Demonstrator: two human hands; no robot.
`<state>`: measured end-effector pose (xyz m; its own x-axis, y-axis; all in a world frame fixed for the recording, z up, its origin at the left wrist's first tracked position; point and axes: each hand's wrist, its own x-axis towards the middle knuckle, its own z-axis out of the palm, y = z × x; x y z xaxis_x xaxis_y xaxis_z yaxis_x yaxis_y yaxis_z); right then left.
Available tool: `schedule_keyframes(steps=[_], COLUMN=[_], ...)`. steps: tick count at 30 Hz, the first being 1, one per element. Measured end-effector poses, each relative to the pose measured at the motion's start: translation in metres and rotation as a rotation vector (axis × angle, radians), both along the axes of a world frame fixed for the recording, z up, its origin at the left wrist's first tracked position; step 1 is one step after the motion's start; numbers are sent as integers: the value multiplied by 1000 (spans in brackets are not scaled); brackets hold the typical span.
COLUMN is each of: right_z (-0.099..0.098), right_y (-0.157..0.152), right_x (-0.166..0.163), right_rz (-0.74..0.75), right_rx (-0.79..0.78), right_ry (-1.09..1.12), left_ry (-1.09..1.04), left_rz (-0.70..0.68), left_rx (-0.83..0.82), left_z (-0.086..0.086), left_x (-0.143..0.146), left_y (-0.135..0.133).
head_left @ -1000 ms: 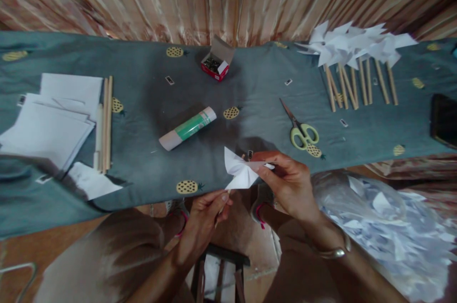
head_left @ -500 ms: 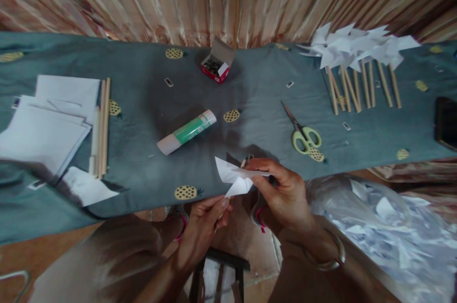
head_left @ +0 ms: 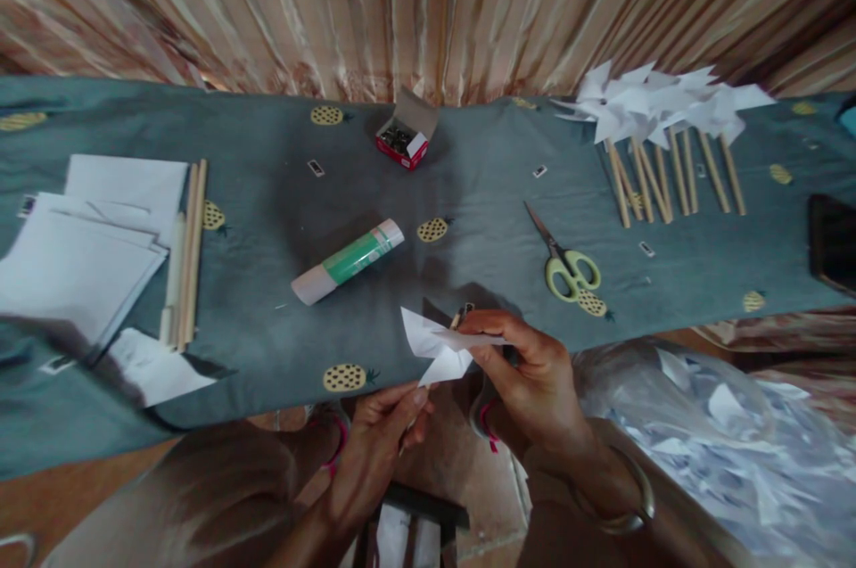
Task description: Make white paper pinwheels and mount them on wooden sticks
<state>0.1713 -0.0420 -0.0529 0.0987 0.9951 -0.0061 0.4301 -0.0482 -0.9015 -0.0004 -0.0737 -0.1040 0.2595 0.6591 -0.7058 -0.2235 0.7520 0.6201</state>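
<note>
A folded white paper pinwheel (head_left: 438, 345) is held over the near edge of the grey cloth-covered table (head_left: 267, 283). My right hand (head_left: 528, 372) pinches its centre and right side with closed fingers. My left hand (head_left: 384, 425) is closed just below it, gripping what looks like a thin stick that runs up to the pinwheel. A green-and-white glue stick (head_left: 348, 261) lies a little beyond the pinwheel to the left. Green-handled scissors (head_left: 565, 258) lie to the right of my right hand.
A small open red box of pins (head_left: 403, 138) sits at the back. Finished paper pinwheels on wooden sticks (head_left: 669, 131) lie at the back right. White paper sheets (head_left: 86, 247) and wooden sticks (head_left: 185, 251) lie left. A plastic bag of paper scraps (head_left: 722, 434) is lower right; a dark phone (head_left: 833, 242) far right.
The pinwheel and both hands have shifted slightly left and down in view, and the paper has turned a little in my fingers. The camera tilted slightly; table items stay put.
</note>
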Motion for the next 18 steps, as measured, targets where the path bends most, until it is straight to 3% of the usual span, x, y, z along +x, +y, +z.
schedule_keyframes(steps=[7,18], right_z=[2,7], right_y=[0,13], right_x=[-1,-1], right_rz=[-31,-10], right_rx=[-92,-185], right_ry=[30,107], left_ry=[0,-1], left_rz=[5,28], left_rx=[-17,-24], left_z=[1,15], left_x=[0,3], left_y=[0,4])
